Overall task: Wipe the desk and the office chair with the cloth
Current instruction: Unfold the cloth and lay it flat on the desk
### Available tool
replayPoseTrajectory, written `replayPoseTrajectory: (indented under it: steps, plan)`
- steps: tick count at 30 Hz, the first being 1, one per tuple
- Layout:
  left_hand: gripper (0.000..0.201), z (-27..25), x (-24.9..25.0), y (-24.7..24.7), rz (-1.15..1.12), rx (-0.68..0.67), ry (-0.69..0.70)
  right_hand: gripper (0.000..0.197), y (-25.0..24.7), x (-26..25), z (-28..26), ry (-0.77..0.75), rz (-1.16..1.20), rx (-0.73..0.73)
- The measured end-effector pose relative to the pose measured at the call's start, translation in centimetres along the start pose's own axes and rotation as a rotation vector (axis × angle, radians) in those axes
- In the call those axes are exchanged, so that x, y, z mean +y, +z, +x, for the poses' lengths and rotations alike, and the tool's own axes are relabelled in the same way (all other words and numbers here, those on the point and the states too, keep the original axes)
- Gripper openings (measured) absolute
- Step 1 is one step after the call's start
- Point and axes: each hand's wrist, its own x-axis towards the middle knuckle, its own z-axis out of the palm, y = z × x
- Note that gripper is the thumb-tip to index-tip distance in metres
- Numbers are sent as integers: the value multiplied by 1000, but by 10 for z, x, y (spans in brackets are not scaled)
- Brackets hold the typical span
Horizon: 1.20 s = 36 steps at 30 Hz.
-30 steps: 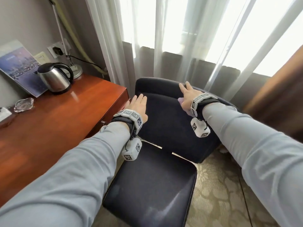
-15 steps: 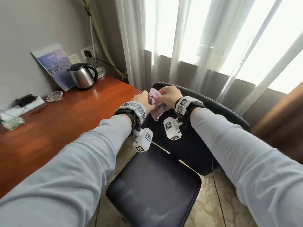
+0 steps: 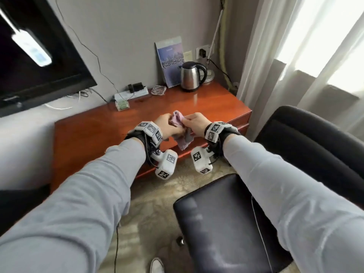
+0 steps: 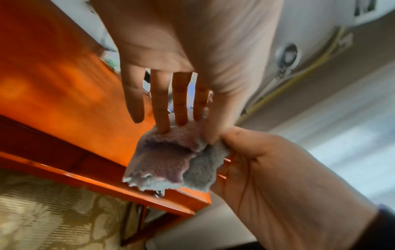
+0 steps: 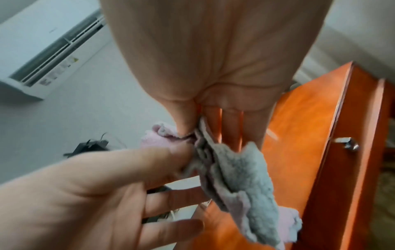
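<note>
A small pink and grey cloth (image 3: 182, 133) hangs bunched between my two hands, just above the front edge of the red-brown wooden desk (image 3: 118, 131). My left hand (image 3: 167, 126) pinches its upper part; in the left wrist view the thumb presses the cloth (image 4: 171, 157) while the fingers point down onto it. My right hand (image 3: 195, 122) pinches the other side; in the right wrist view thumb and forefinger nip the cloth (image 5: 239, 170). The dark office chair's seat (image 3: 216, 223) lies low on the right, its backrest (image 3: 305, 140) behind.
At the desk's back stand a steel kettle (image 3: 192, 76), a leaning brochure (image 3: 170, 60), a glass ashtray (image 3: 158, 90), a power strip (image 3: 132, 93) and a small green box (image 3: 122, 105). A black TV (image 3: 35, 62) hangs at left. Curtains (image 3: 275, 56) close the right.
My hands left the chair's backrest, met on the cloth, and now hold it over the desk's front edge. The view has swung left from the chair to the desk.
</note>
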Motion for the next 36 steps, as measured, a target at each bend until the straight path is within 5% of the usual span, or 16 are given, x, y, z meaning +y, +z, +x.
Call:
replayPoseTrajectory:
  steps: [5,11,15,22,27,36]
  plan:
    - [20,-7,-77,-54,69,50,-72,12,66,-45,10,-87,-270,-158]
    - [13,-19,-164,-122,459,-30,-138,14,121,-83,31,-74,-487,-173]
    - [28,-19,-211,-159,457,25,-151,40,154,-97,48,-53,-582,-180]
    - [11,-15,-239,-192,555,100,-174,39,180,-109,74,-86,-819,-202]
    - [9,-9,-254,-198,576,148,-233,17,187,-123,96,-166,-994,-196]
    - [12,-1,-265,-195,581,177,-309,26,201,-117,116,-298,-1148,-349]
